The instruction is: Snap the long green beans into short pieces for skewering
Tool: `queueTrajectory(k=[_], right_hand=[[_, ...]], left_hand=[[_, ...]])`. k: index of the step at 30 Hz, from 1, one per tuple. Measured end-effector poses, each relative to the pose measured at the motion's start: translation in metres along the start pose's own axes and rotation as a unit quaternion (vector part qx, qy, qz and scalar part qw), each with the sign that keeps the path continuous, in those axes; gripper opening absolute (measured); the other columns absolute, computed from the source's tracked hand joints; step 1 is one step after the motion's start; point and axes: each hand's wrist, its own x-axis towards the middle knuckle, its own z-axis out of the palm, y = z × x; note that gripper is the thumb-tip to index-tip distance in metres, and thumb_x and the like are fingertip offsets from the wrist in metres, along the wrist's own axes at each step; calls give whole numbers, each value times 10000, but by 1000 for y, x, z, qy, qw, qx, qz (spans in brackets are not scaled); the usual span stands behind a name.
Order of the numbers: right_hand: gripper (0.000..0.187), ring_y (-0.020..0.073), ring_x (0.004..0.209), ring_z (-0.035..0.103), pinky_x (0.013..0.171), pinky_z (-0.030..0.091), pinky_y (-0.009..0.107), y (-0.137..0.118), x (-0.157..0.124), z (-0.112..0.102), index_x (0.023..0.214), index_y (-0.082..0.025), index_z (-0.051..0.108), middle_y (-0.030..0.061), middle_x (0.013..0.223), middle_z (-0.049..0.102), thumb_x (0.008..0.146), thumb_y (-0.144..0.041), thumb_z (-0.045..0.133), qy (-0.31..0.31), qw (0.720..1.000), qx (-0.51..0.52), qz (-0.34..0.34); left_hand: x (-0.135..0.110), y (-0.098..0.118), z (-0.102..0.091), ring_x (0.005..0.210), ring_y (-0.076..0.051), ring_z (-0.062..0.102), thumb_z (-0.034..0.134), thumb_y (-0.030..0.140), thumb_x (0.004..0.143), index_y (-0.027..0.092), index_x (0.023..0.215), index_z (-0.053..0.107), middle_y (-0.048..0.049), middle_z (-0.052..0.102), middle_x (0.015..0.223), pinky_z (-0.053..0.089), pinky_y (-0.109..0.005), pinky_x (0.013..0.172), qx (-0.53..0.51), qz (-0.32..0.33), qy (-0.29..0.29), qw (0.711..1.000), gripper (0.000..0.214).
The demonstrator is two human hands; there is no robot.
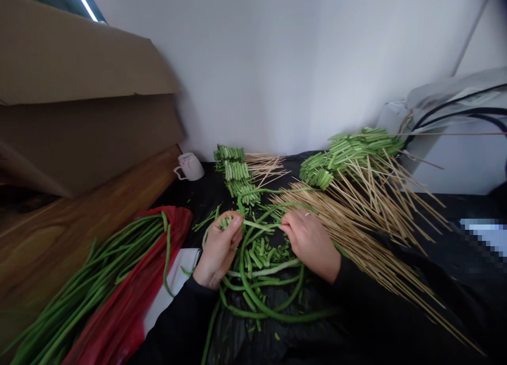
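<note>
The scene is dim; a strip light (85, 3) glares at top left, the cardboard box (99, 138) is shadowed below, outer edges stretch and soften, and a right-hand patch (489, 237) is pixelated.

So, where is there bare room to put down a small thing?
Bare wood shows between the cardboard box and the bunch of long beans; a smaller patch of black sheet lies between the white mug and the red bag. Around the left hand and right hand it is crowded: loose beans, cut pieces and wooden sticks.
</note>
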Motion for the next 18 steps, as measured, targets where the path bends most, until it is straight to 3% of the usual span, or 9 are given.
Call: queueTrajectory(k=[5,10,14,18], right_hand=[[116,212,729,542,646,331,329,16,0,1,801,-183,530,70,786,611,915,-179,509,-18,997,-75,28],[131,230,750,581,652,350,342,22,0,-1,893,-167,586,89,808,645,862,-84,490,-34,993,-102,54],[239,248,895,596,751,414,361,19,2,-5,1052,-168,596,104,941,666,900,-96,425,39,998,-14,44],[253,240,985,584,867,439,391,4,5,-11,1130,-182,586,93,1026,666,972,-229,394,87,990,114,5]], left_hand=[[4,6,-2,460,-7,281,832,247,666,132,764,571,74,374,622,185,-107,366,-129,-33,9,991,301],[4,7,-3,467,4,307,837,195,654,127,771,562,71,394,664,201,-96,360,-165,-40,20,985,307],[3,8,-2,459,-3,298,835,235,660,129,750,566,75,377,628,196,-107,365,-122,-35,16,992,303],[0,2,1,436,-20,267,812,310,685,140,753,594,86,352,532,176,-133,382,0,-8,20,1000,284]])
